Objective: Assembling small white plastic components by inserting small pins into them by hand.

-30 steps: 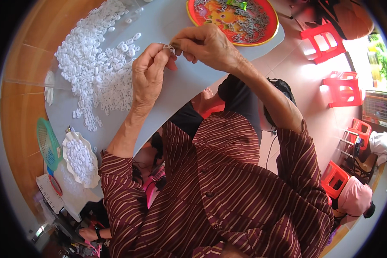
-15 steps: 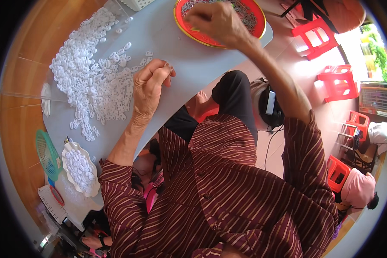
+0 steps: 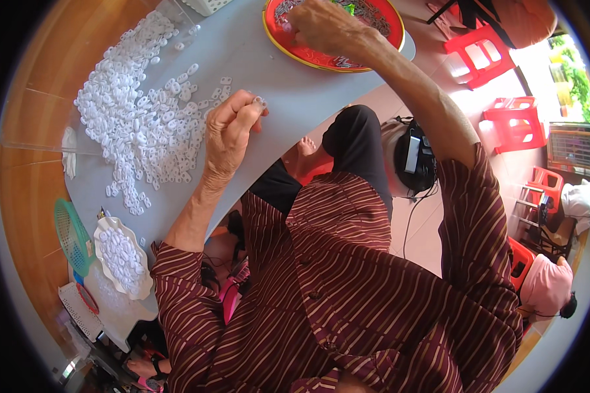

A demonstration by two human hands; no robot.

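My left hand (image 3: 229, 134) is held over the grey table, thumb and forefinger pinched on a small white plastic piece (image 3: 260, 103). Just left of it spreads a big heap of similar white oval pieces with holes (image 3: 134, 124). At the far side, my right hand (image 3: 331, 29) reaches into a round red tray with a yellow rim (image 3: 400, 26). Many small grey metal pieces (image 3: 373, 16) lie in that tray, beside a bright green bit (image 3: 349, 9). The right fingers are bent together down among the metal pieces; what they grip, if anything, is hidden.
A scalloped white dish (image 3: 121, 262) of white pieces stands at the left, next to a green basket (image 3: 72, 236). A white perforated basket (image 3: 206, 5) sits at the far edge. Red stools (image 3: 514, 124) stand on the right, where another person (image 3: 544, 288) sits.
My right hand has moved down and a little left, fingers now among the metal pieces. The red tray has shifted slightly left. My left hand has barely moved.
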